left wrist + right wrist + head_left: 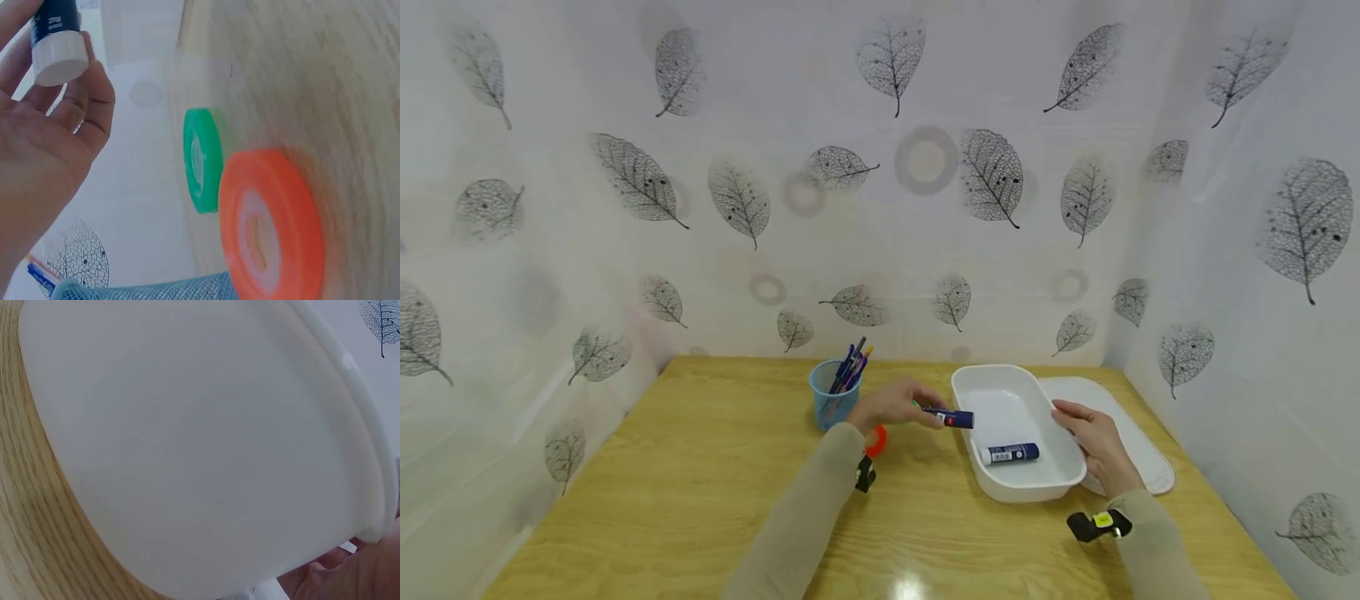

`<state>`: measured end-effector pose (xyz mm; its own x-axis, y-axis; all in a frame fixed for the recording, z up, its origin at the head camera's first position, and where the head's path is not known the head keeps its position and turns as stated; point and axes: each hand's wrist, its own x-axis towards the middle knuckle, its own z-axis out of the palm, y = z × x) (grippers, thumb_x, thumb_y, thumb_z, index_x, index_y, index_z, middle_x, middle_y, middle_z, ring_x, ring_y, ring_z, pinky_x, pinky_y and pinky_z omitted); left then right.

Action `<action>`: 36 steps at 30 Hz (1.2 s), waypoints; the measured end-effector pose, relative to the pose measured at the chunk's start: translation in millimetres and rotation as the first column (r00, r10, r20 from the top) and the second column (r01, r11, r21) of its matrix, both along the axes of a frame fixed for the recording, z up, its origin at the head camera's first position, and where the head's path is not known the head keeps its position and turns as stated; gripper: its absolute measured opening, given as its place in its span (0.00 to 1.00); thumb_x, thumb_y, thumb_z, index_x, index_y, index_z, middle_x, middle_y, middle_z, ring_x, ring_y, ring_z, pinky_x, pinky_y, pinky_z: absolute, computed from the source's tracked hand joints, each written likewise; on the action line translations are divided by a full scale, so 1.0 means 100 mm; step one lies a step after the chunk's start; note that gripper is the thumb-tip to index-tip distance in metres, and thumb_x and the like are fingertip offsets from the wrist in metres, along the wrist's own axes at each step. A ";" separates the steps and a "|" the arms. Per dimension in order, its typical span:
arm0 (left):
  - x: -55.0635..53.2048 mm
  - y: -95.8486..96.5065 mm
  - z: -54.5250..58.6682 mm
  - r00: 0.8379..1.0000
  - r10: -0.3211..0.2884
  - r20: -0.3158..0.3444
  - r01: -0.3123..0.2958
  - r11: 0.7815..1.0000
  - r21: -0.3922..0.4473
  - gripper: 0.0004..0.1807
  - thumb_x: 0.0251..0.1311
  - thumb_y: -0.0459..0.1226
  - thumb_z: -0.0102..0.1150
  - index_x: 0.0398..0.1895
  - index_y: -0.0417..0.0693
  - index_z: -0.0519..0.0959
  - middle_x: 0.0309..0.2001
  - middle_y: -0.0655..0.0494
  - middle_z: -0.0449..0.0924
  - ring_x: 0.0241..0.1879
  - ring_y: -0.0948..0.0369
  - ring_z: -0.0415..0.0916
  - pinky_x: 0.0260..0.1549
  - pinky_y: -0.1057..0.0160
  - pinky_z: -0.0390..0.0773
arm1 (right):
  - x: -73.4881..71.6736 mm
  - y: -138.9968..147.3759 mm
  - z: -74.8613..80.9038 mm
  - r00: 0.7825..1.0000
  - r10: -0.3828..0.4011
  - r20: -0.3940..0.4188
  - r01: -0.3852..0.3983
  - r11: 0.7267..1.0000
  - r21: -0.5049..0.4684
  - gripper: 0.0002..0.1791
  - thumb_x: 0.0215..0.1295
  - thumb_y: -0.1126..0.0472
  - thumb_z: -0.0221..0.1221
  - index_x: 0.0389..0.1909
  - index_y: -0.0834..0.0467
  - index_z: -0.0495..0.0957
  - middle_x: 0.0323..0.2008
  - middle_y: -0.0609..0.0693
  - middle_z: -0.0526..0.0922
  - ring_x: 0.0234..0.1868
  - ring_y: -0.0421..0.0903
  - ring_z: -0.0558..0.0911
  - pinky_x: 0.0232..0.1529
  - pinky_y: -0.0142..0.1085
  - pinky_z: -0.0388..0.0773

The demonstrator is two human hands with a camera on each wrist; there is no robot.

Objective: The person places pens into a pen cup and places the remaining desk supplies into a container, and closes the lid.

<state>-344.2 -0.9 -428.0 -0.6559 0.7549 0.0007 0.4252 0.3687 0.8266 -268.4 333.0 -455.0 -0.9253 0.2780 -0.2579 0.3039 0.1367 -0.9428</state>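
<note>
My left hand (891, 403) pinches a dark blue glue stick (957, 418) close to the left rim of a white plastic box (1000, 487). Its white end (60, 59) points toward the camera in the left wrist view. Inside the box lies a second blue-and-white glue stick (1011, 453). On the box's right side, my right hand (1097, 443) grips the rim. The right wrist view is mostly filled by the box's outer wall (200, 450), with part of that hand at the lower right corner.
An orange tape roll (272, 219) and a green tape roll (203, 161) stand on the wooden table (700, 483). Behind my left forearm is a blue mesh cup (827, 408) of pens. A white lid (1138, 442) lies right of the box. Leaf-patterned curtains surround the table.
</note>
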 end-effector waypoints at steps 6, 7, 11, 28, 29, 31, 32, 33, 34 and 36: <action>0.08 0.11 0.00 0.999 -0.002 -0.050 0.002 1.000 0.011 0.12 0.54 0.39 0.71 0.43 0.51 0.87 0.38 0.60 0.86 0.37 0.66 0.76 0.41 0.69 0.75 | 0.03 -0.01 0.01 1.000 0.013 0.000 -0.013 1.000 -0.004 0.32 0.70 0.55 0.58 0.72 0.62 0.62 0.72 0.63 0.61 0.57 0.44 0.75 0.42 0.25 0.80; 0.10 0.14 0.00 0.998 -0.002 -0.056 0.003 1.000 0.014 0.13 0.55 0.39 0.71 0.44 0.50 0.87 0.39 0.59 0.86 0.37 0.67 0.76 0.41 0.69 0.75 | 0.04 0.00 0.01 1.000 0.012 0.006 -0.012 1.000 -0.006 0.32 0.70 0.55 0.58 0.72 0.61 0.62 0.72 0.63 0.61 0.58 0.45 0.74 0.41 0.25 0.80; 0.17 0.27 0.00 0.998 0.023 -0.059 -0.021 0.999 0.040 0.14 0.57 0.37 0.70 0.47 0.48 0.85 0.44 0.57 0.86 0.40 0.69 0.76 0.45 0.69 0.74 | 0.06 0.01 -0.02 1.000 0.011 0.022 -0.011 1.000 -0.021 0.33 0.71 0.55 0.57 0.73 0.61 0.60 0.74 0.62 0.58 0.63 0.50 0.71 0.42 0.26 0.81; 0.21 0.65 -0.02 0.976 0.168 -0.141 -0.159 0.985 0.071 0.15 0.55 0.42 0.71 0.46 0.54 0.85 0.38 0.67 0.82 0.38 0.70 0.73 0.41 0.72 0.73 | 0.00 -0.01 0.01 1.000 0.016 0.012 -0.016 1.000 -0.017 0.33 0.72 0.55 0.57 0.73 0.61 0.60 0.74 0.63 0.58 0.69 0.55 0.65 0.41 0.25 0.81; 0.22 0.67 -0.02 0.975 0.174 -0.139 -0.165 0.983 0.076 0.14 0.55 0.42 0.71 0.46 0.54 0.86 0.38 0.67 0.82 0.38 0.70 0.72 0.40 0.72 0.73 | 0.00 -0.01 0.01 1.000 0.014 0.013 -0.014 1.000 -0.015 0.33 0.71 0.55 0.57 0.73 0.61 0.60 0.74 0.63 0.58 0.69 0.55 0.65 0.41 0.25 0.81; 0.21 0.71 -0.02 0.973 0.181 -0.140 -0.170 0.982 0.087 0.14 0.55 0.42 0.72 0.45 0.54 0.86 0.38 0.67 0.82 0.37 0.70 0.72 0.39 0.72 0.73 | 0.00 -0.01 0.00 1.000 0.011 0.015 -0.010 1.000 -0.010 0.33 0.71 0.55 0.57 0.73 0.61 0.60 0.74 0.63 0.58 0.69 0.55 0.65 0.40 0.25 0.81; 0.21 0.73 -0.03 0.972 0.185 -0.142 -0.173 0.981 0.091 0.14 0.55 0.42 0.72 0.45 0.54 0.86 0.38 0.67 0.82 0.37 0.70 0.72 0.38 0.72 0.73 | 0.00 -0.01 0.00 1.000 0.010 0.016 -0.010 1.000 -0.009 0.33 0.72 0.55 0.57 0.73 0.61 0.60 0.74 0.63 0.58 0.69 0.55 0.65 0.39 0.24 0.81; 0.21 0.75 -0.03 0.972 0.189 -0.140 -0.178 0.980 0.092 0.13 0.55 0.42 0.72 0.44 0.54 0.86 0.38 0.67 0.82 0.37 0.70 0.72 0.38 0.72 0.73 | 0.00 -0.01 -0.01 1.000 0.010 0.015 -0.010 1.000 -0.008 0.33 0.71 0.55 0.57 0.73 0.61 0.60 0.74 0.63 0.58 0.69 0.55 0.66 0.39 0.24 0.81; 0.21 0.77 -0.03 0.972 0.196 -0.133 -0.184 0.978 0.093 0.13 0.54 0.42 0.72 0.44 0.54 0.86 0.39 0.67 0.83 0.37 0.70 0.72 0.38 0.72 0.73 | 0.00 -0.01 -0.01 1.000 0.010 0.015 -0.010 1.000 -0.008 0.33 0.71 0.55 0.57 0.73 0.61 0.60 0.74 0.63 0.58 0.68 0.54 0.66 0.39 0.24 0.80; 0.21 0.80 -0.04 0.970 0.210 -0.122 -0.199 0.975 0.095 0.13 0.54 0.42 0.72 0.43 0.54 0.86 0.38 0.67 0.83 0.36 0.69 0.71 0.37 0.72 0.73 | 0.00 -0.01 -0.02 1.000 0.011 0.012 -0.011 1.000 -0.016 0.33 0.71 0.55 0.57 0.73 0.61 0.60 0.73 0.63 0.59 0.67 0.54 0.67 0.38 0.23 0.80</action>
